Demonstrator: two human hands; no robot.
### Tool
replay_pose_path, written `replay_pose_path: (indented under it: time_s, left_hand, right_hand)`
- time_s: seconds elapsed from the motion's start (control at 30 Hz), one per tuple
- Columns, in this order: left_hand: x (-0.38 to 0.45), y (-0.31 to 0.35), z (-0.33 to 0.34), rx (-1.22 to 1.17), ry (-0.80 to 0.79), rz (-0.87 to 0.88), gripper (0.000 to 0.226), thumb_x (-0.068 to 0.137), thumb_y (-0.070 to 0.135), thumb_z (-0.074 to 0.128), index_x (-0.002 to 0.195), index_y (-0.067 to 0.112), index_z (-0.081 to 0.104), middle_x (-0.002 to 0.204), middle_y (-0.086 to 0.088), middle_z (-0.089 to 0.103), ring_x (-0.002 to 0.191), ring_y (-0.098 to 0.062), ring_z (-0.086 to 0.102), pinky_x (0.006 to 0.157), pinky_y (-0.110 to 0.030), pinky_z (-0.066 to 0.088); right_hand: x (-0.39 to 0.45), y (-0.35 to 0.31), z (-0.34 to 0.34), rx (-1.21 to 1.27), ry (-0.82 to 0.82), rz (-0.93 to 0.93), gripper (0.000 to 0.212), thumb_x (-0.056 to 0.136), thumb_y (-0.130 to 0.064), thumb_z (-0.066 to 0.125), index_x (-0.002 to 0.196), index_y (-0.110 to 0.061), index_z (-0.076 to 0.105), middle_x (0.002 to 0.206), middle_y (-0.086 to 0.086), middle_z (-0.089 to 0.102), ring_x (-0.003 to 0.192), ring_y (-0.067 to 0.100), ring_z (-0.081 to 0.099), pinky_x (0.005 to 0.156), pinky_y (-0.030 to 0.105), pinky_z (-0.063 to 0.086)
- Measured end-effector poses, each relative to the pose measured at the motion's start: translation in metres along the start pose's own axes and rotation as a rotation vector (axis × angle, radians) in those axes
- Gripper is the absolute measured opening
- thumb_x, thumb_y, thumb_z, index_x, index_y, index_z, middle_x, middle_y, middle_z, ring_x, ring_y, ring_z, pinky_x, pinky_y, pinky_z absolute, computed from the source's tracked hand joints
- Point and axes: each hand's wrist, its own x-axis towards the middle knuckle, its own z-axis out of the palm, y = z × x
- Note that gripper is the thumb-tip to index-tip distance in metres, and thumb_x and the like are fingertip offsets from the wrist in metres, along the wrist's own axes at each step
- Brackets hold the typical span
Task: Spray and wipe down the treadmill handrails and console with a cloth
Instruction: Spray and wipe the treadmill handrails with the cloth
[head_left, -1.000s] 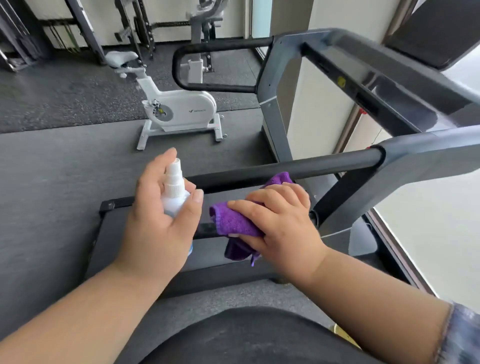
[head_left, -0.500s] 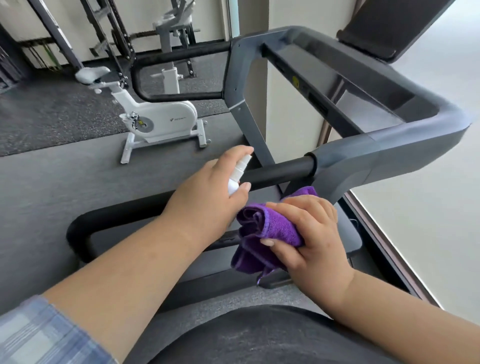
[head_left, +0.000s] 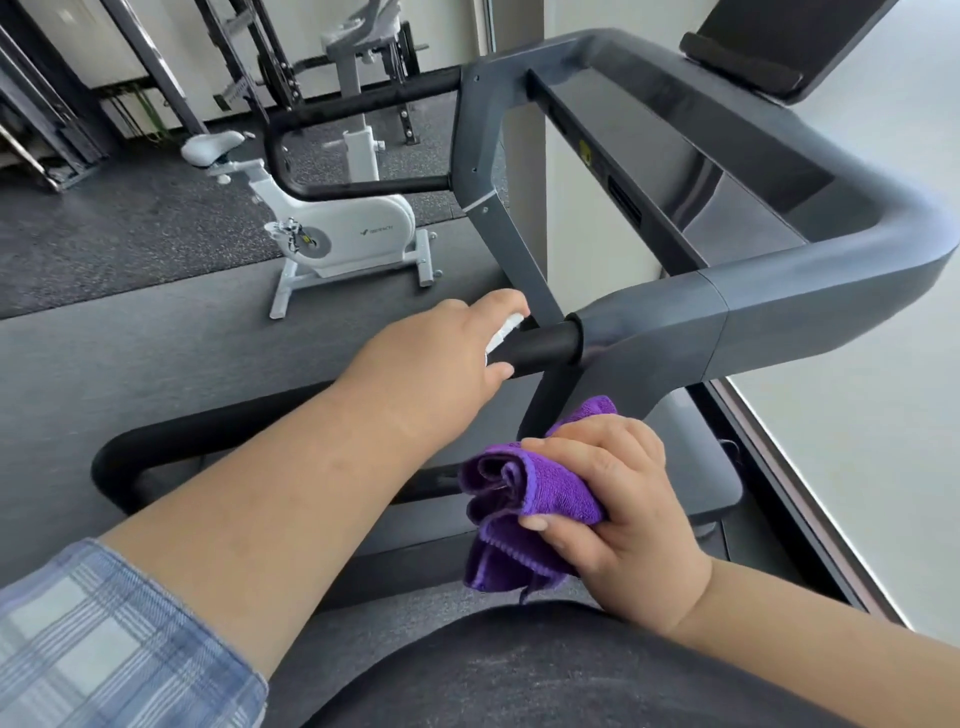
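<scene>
Left hand: I see my left hand (head_left: 447, 353) reached forward, fingers curled round a white spray bottle (head_left: 503, 335), index finger on top of it.
Spray bottle: only a sliver of white shows between the fingers; its tip sits right at the black handrail (head_left: 545, 349), close to where the rail enters the grey arm of the treadmill (head_left: 779, 291).
Right hand: my right hand (head_left: 618, 514) is lower and nearer to me, fingers and thumb clamped round a bunched purple cloth (head_left: 530, 499).
Cloth: it hangs below the handrail, apart from it, folds spilling out to the left of my fingers and down past my thumb.
Handrail: the black padded bar runs left from the grey arm, passes behind my left forearm and bends round at the far left.
Console: the grey frame wraps up and right to a dark screen panel (head_left: 779, 47) at the top edge.
Sleeve: a blue plaid sleeve (head_left: 114, 644) covers my left upper arm.
Room: a white exercise bike (head_left: 337, 234) stands on the dark floor beyond the treadmill, with weight racks (head_left: 62, 114) behind it.
</scene>
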Motion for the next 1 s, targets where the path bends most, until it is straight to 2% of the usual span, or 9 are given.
replay_pose_path:
  time_s: [0.23,0.4,0.57,0.8,1.0]
  left_hand:
    - [-0.012,0.001,-0.001,-0.014,0.013,-0.042,0.042,0.095,0.047,0.055,0.130,0.046,0.032,0.108,0.003,0.058,0.089,-0.024,0.058,0.069,-0.036,0.047]
    - [-0.043,-0.024,-0.005,-0.050,0.059,-0.186,0.050,0.094,0.049,0.054,0.136,0.052,0.027,0.113,0.006,0.056,0.090,-0.023,0.057,0.072,-0.035,0.046]
    - [-0.064,-0.050,-0.008,-0.047,0.100,-0.316,0.048,0.094,0.046,0.055,0.135,0.049,0.030,0.103,0.004,0.055,0.082,-0.023,0.054,0.067,-0.034,0.042]
    - [-0.089,-0.074,-0.008,-0.087,0.090,-0.419,0.039,0.096,0.045,0.054,0.130,0.045,0.034,0.103,0.005,0.056,0.082,-0.023,0.055,0.069,-0.035,0.045]
    - [-0.113,-0.102,-0.016,-0.103,0.111,-0.512,0.045,0.096,0.046,0.054,0.135,0.047,0.030,0.105,0.005,0.053,0.084,-0.023,0.055,0.068,-0.035,0.044]
  right_hand:
    - [0.004,0.005,-0.001,0.040,-0.017,-0.005,0.043,0.093,-0.058,0.056,0.122,-0.028,0.065,0.106,-0.010,0.061,0.104,0.015,0.059,0.092,0.051,0.039]
    - [0.005,0.008,0.000,0.053,-0.042,-0.015,0.041,0.094,-0.059,0.056,0.123,-0.030,0.062,0.106,-0.009,0.062,0.104,0.017,0.059,0.091,0.052,0.040]
    - [0.011,0.008,0.015,0.070,-0.081,-0.014,0.041,0.094,-0.057,0.058,0.121,-0.028,0.065,0.105,-0.007,0.063,0.102,0.020,0.060,0.092,0.055,0.039]
    - [0.021,-0.004,0.042,0.114,-0.158,-0.081,0.040,0.093,-0.057,0.058,0.123,-0.030,0.062,0.104,-0.009,0.062,0.101,0.017,0.060,0.090,0.054,0.040]
    - [0.026,-0.018,0.070,0.135,-0.213,-0.100,0.039,0.093,-0.057,0.058,0.123,-0.032,0.060,0.107,-0.010,0.062,0.103,0.015,0.059,0.092,0.051,0.039]
